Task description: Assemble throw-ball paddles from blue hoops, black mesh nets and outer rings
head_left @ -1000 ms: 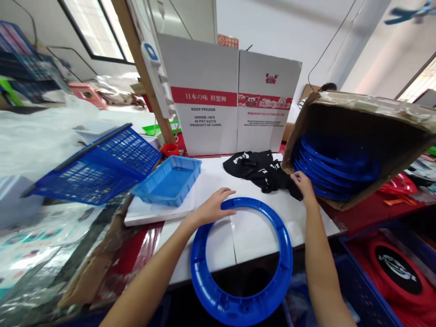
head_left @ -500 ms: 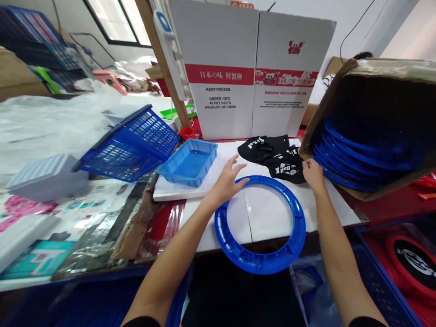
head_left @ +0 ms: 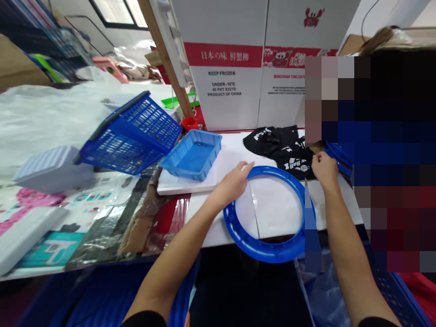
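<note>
A glossy blue plastic ring lies over the white work surface, its near edge reaching past the front of it. My left hand is closed on the ring's upper left rim. Black cloth pieces with white print lie behind the ring, one marked "Ball". My right hand has its fingers pinched together at the right edge of this cloth. What lies between those fingertips is partly hidden.
A light blue tray sits left of the cloth, beside a tilted blue basket. A tall white carton stands behind. On the right, blurred blocks cover much of the view, including most of an open carton. Boxes and packaging fill the left.
My left hand has closed from spread fingers onto the ring's rim. My right hand stays pinched by the cloth. The whole view has shifted slightly.
</note>
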Demonstrator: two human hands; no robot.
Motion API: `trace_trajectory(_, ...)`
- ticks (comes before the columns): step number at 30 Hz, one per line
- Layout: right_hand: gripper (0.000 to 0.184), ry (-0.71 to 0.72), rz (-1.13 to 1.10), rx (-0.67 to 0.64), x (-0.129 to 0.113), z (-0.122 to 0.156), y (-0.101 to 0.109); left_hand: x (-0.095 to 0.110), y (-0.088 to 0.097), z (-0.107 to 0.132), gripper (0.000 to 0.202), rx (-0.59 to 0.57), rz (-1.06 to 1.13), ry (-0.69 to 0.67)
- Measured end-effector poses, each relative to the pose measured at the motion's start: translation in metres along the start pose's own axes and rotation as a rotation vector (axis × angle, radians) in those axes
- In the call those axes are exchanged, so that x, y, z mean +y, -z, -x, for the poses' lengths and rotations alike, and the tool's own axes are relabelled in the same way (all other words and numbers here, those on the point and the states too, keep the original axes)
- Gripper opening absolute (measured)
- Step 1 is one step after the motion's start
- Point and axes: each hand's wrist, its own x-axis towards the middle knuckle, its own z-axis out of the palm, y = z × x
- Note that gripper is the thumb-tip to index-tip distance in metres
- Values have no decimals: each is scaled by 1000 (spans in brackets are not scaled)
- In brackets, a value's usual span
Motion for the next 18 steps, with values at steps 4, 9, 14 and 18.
trace_trajectory(4, 26, 31, 19, -27, 4, -1, 0, -4, -3, -6, 40, 179, -3, -243)
trace_trajectory(9, 26, 82, -18, 10, 5, 1, -4, 1, 23, 18, 47, -6, -391, 234)
trace_trajectory(14, 24, 97, -72, 42, 3, 2, -7, 7, 23, 21, 45, -244, -568, 377)
trace_trajectory(18, 22, 121, -149, 73, 5, 1, -7, -3, 11, 9, 46, -223, -458, 190)
